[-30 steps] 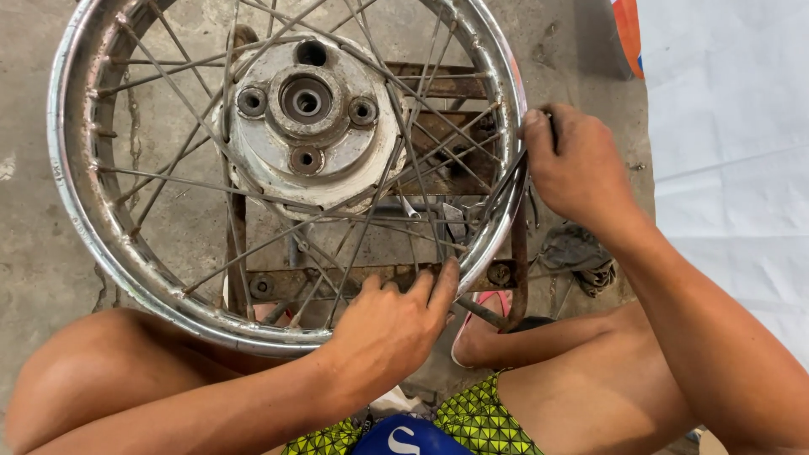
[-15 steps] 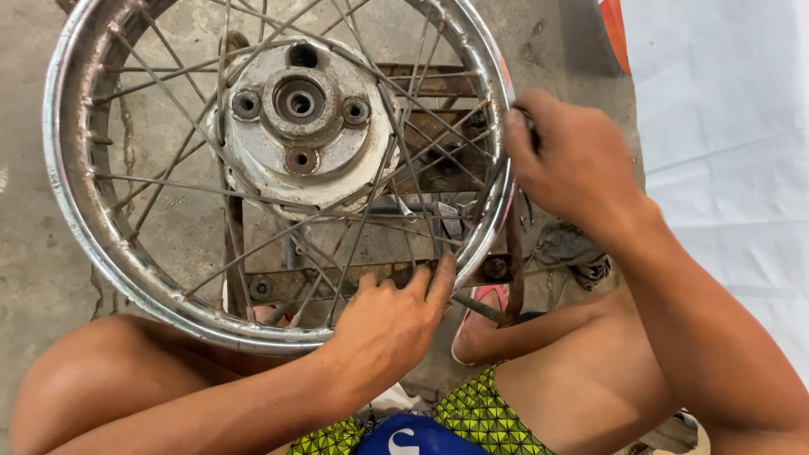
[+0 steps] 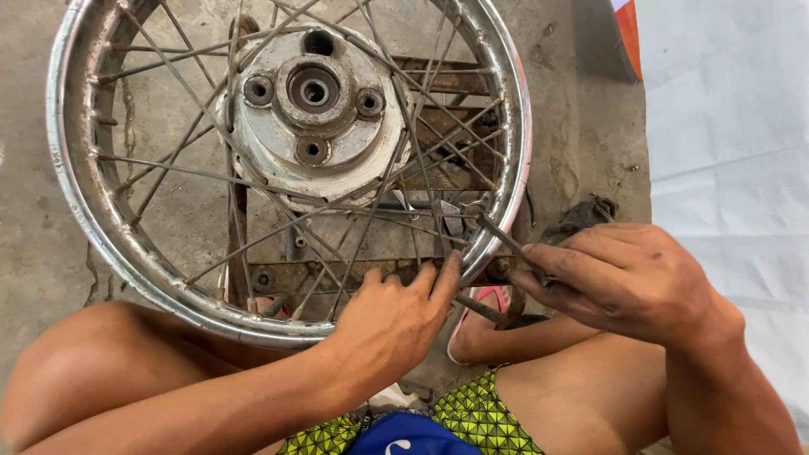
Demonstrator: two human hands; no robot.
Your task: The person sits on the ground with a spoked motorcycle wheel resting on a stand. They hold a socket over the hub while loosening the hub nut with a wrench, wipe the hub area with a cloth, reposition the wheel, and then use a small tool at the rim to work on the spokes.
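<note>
A chrome spoked wheel rim (image 3: 74, 177) with a rusty grey hub (image 3: 313, 109) lies flat on a rusty metal stand (image 3: 282, 275) in front of my knees. My left hand (image 3: 394, 324) grips the rim's near edge, its fingers laid over the spokes. My right hand (image 3: 628, 278) is lower right of the wheel, just outside the rim. It pinches a thin dark metal tool (image 3: 499, 233) whose tip points at the rim's inner edge, near a spoke end.
The wheel and stand sit on a stained concrete floor (image 3: 581, 126). A white sheet (image 3: 733, 126) with an orange edge covers the ground at the right. A pink sandal (image 3: 489, 300) is under my right foot. My bare knees frame the bottom.
My right hand has dropped from the rim's right side to its lower right and now holds the thin tool against the rim. My left hand has stayed on the near edge.
</note>
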